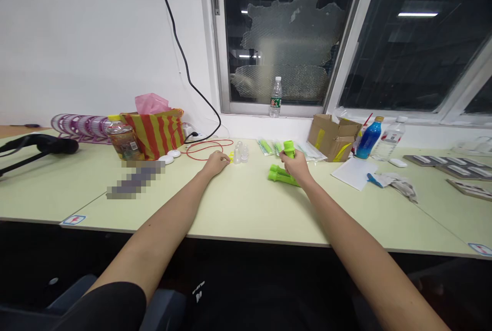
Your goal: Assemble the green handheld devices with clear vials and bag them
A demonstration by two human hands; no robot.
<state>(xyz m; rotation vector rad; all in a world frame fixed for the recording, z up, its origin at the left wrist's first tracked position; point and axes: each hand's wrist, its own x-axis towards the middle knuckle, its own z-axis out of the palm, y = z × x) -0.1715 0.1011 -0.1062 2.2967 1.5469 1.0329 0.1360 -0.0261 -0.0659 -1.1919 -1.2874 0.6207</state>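
My right hand (298, 167) is wrapped round a bright green tube (289, 147), held upright with its threaded end on top. Beneath and beside that hand, more green tubes (280, 176) lie on the table. My left hand (216, 164) rests low over the table with its fingers bent together. Its fingertips are at some small yellow pieces (231, 156); whether one is pinched is too small to tell. Just right of them stand clear domed plastic pieces (237, 153). Behind the right hand lie clear bags with green parts (265, 146).
A red cord (203, 149) loops behind my left hand. To the left are a striped bag (159, 133) and a drink bottle (125, 139). A cardboard box (332, 136), white paper (354, 172), a glove (397, 183) and a blue bottle (368, 139) are at the right.
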